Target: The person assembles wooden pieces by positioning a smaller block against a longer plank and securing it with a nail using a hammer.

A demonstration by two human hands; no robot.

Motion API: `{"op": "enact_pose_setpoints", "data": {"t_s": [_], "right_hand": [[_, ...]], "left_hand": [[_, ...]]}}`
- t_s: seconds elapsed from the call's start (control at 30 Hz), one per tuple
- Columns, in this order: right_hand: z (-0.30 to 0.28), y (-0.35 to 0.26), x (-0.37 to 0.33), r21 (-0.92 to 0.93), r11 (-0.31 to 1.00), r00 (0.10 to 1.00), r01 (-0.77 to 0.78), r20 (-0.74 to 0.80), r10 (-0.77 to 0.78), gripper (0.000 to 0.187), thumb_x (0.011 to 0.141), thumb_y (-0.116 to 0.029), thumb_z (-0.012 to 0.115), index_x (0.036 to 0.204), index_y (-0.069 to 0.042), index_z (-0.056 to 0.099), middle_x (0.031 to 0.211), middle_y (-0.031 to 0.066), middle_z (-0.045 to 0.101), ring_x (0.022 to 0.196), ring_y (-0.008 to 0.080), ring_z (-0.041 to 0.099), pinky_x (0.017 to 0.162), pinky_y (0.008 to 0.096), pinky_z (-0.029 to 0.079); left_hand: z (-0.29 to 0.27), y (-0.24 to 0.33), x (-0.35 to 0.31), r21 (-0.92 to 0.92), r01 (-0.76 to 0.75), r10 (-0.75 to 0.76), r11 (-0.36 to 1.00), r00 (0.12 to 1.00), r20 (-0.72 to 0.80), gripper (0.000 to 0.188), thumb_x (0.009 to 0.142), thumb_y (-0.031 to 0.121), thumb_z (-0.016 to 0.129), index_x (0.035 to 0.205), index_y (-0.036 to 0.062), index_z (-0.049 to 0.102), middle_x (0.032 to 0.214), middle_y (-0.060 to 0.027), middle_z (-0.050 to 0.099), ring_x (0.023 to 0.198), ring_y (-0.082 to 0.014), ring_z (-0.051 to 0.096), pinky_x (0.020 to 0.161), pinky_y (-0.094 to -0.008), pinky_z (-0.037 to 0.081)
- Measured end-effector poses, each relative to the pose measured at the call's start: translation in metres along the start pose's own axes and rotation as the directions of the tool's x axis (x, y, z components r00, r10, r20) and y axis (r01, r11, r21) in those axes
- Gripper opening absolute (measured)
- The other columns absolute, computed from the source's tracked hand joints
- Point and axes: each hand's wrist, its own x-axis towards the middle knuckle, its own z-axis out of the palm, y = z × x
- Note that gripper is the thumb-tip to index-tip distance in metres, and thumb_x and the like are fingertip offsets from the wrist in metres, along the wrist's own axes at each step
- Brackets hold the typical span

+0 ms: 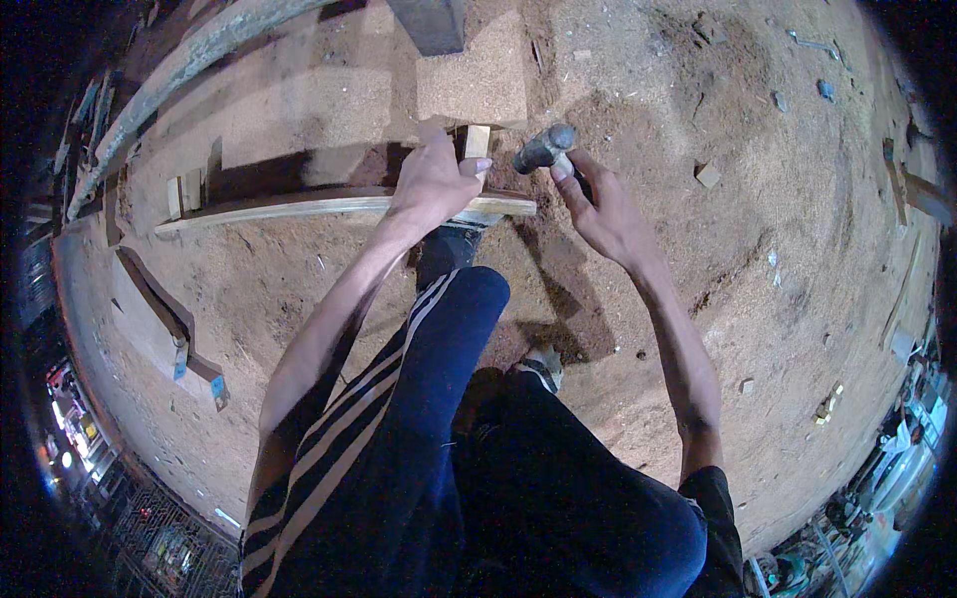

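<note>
My left hand is closed around a short pale wooden block, its thumb pressed on the block's near side. The block stands upright at the right end of a long, narrow wooden board, which lies across in front of me. In my right hand is a hammer, gripped close to its head, a little to the right of the block and apart from it. Most of the hammer's handle is hidden by the hand. My foot is partly covered by the board near its right end.
Another short wooden piece stands at the board's left end. Dusty ground carries a small wood offcut, a notched plank on the left and a wrench far right. A long pole crosses the far left.
</note>
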Motion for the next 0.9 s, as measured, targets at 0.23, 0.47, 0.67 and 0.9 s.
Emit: {"op": "enact_pose_setpoints", "data": {"t_s": [0.23, 0.47, 0.67, 0.9], "right_hand": [[-0.002, 0.001, -0.002, 0.000, 1.000, 0.999, 0.030, -0.030, -0.030, 0.047, 0.105, -0.043, 0.046, 0.126, -0.004, 0.061, 0.070, 0.0137, 0.057, 0.066, 0.0232, 0.054, 0.065, 0.0420, 0.043], [0.003, 0.005, -0.002, 0.005, 1.000, 0.998, 0.026, -0.058, -0.026, 0.048, 0.105, -0.042, 0.047, 0.126, -0.002, 0.061, 0.069, 0.0162, 0.056, 0.065, 0.0232, 0.053, 0.064, 0.0418, 0.043], [0.004, 0.007, -0.004, 0.042, 0.999, 0.999, 0.029, -0.039, -0.028, 0.048, 0.104, -0.041, 0.049, 0.128, -0.001, 0.060, 0.070, 0.0161, 0.057, 0.065, 0.0215, 0.052, 0.063, 0.0414, 0.042], [0.003, -0.002, -0.006, -0.006, 0.998, 0.998, 0.056, -0.024, -0.056, 0.044, 0.104, -0.039, 0.051, 0.124, -0.001, 0.062, 0.064, 0.0151, 0.052, 0.060, 0.0192, 0.049, 0.059, 0.0403, 0.040]], "left_hand": [[-0.010, -0.007, 0.006, -0.148, -0.106, 0.113, 0.983, 0.993, 0.037, 0.074, 0.085, 0.038, 0.078, 0.122, -0.0153, 0.042, 0.106, -0.0373, 0.064, 0.106, -0.0485, 0.065, 0.096, -0.0492, 0.050], [0.003, -0.025, 0.032, -0.146, -0.057, 0.081, 0.988, 0.982, 0.170, 0.080, 0.080, 0.030, 0.084, 0.136, -0.0078, 0.040, 0.118, -0.0244, 0.066, 0.111, -0.0318, 0.066, 0.098, -0.0422, 0.051], [-0.011, 0.004, 0.007, -0.073, -0.038, 0.044, 0.997, 0.996, 0.079, 0.075, 0.079, 0.028, 0.083, 0.126, -0.0142, 0.042, 0.118, -0.0336, 0.062, 0.113, -0.0416, 0.064, 0.098, -0.0440, 0.050], [-0.008, 0.002, 0.008, -0.036, -0.031, 0.034, 0.999, 0.996, 0.077, 0.068, 0.082, 0.032, 0.080, 0.121, -0.0112, 0.046, 0.110, -0.0304, 0.066, 0.105, -0.0392, 0.067, 0.092, -0.0449, 0.052]]}}
